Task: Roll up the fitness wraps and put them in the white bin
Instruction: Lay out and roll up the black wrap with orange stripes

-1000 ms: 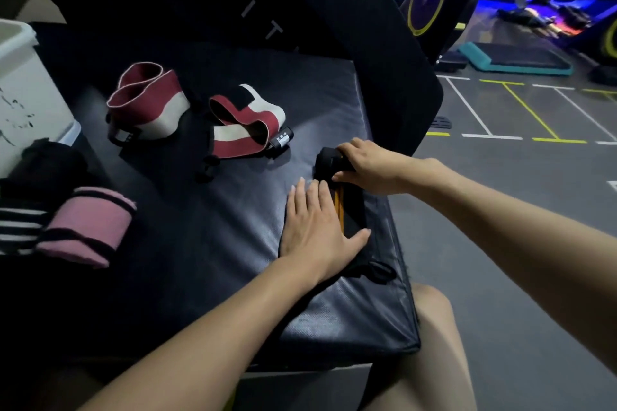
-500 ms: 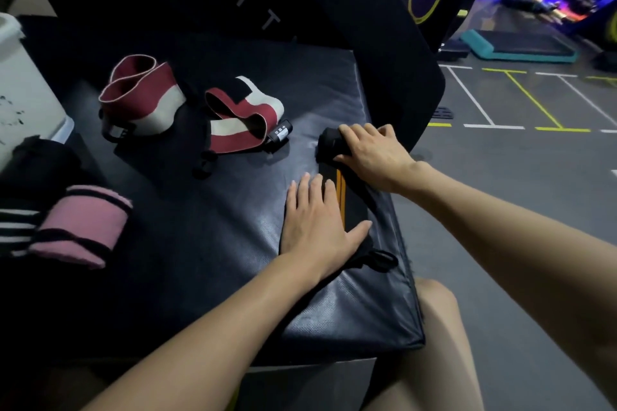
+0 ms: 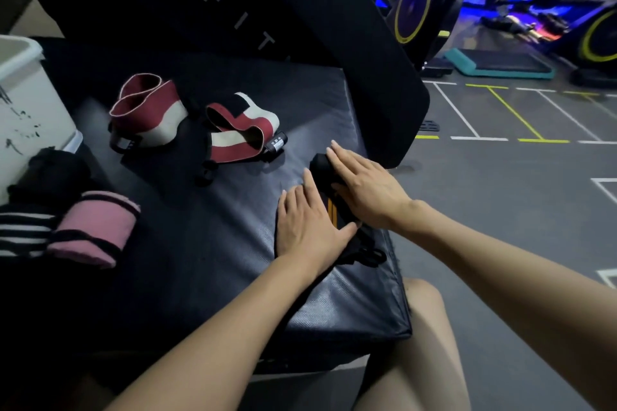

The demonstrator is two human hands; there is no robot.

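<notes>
A black wrap (image 3: 323, 167) with orange stripes lies at the pad's (image 3: 200, 260) 3 o'clock edge, its far end rolled into a small coil. The right hand (image 3: 365, 188) rests flat on that coil, fingers straight and gripping nothing; the left hand (image 3: 309, 227) lies open at 6 o'clock of it, pinning the flat tail. To roll well, the right palm should likely press evenly and draw the coil toward the body, the left sliding back to keep the tail taut and edges aligned. Two red wraps (image 3: 148, 113) lie loose at 10 o'clock; a pink roll (image 3: 95, 228) sits at 9. The bin (image 3: 23, 53) stands at far 10 o'clock.
</notes>
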